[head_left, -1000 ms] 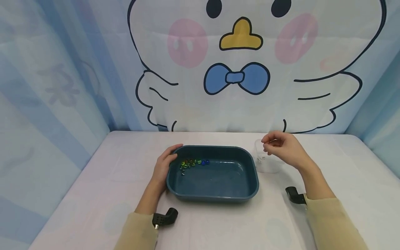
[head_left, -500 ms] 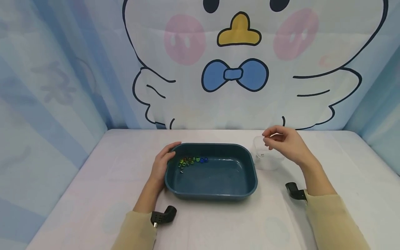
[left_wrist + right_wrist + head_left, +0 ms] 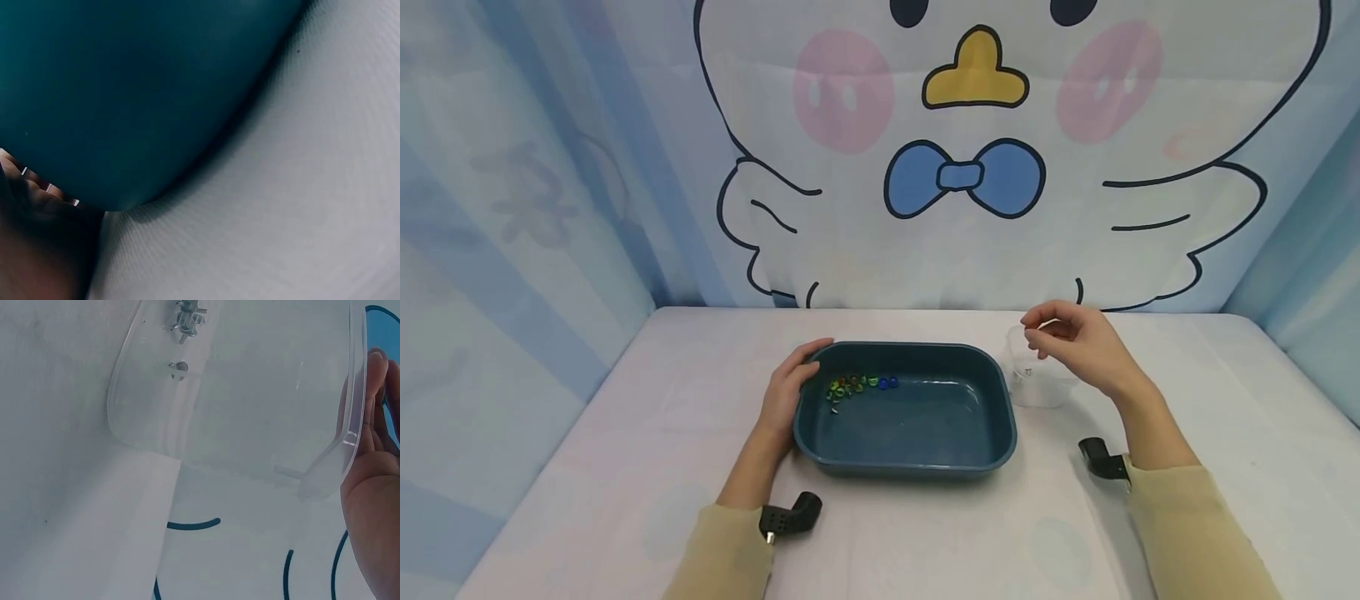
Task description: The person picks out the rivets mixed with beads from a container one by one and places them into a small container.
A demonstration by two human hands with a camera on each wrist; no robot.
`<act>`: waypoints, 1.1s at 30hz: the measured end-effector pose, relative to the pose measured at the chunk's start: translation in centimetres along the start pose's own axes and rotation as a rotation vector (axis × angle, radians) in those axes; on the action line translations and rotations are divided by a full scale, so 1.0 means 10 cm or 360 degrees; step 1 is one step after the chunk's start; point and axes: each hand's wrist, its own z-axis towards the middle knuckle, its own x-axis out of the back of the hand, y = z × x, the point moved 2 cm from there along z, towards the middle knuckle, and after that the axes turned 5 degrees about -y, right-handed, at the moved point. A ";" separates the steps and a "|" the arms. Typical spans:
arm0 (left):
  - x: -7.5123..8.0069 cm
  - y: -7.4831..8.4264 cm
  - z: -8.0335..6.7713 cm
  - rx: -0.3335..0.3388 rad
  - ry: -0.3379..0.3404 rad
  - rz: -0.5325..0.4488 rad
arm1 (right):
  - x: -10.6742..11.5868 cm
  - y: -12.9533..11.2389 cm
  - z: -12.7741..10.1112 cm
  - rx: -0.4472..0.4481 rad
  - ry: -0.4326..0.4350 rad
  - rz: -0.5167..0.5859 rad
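Note:
A dark teal plastic tray lies on the table, with several coloured glass marbles in its back left part. My left hand grips the tray's left end, thumb at the rim. In the left wrist view, its fingers show beside the tray's outer side. To the right of the tray stands a clear plastic container with a few small shiny metal pieces in it. Just over its rim is my right hand, fingers bent and thumb close to the index finger. I cannot tell whether something small is between them.
A white cloth covers the table. Behind it hangs a curtain printed with a cartoon face, and another blue and white curtain lines the left side. A black wrist camera sticks out from the left sleeve.
The head view has shifted slightly. The thumb and index finger of my right hand have shifted a little to the left over the container. My left hand stays on the tray.

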 end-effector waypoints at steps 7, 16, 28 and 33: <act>0.01 0.02 0.01 -0.0008 0.0027 0.0016 | 0.02 0.00 0.04 0.0035 0.0017 0.0019; -0.02 0.02 0.01 0.0020 0.0024 0.0000 | 0.02 -0.08 0.02 0.0025 0.0022 -0.0002; -0.01 0.02 -0.01 0.0036 0.0007 0.0005 | -0.03 -0.29 0.14 0.0111 -0.0013 0.0033; -0.01 0.01 -0.02 0.0013 -0.0001 -0.0022 | -0.09 -0.35 0.18 0.0117 -0.0062 0.0013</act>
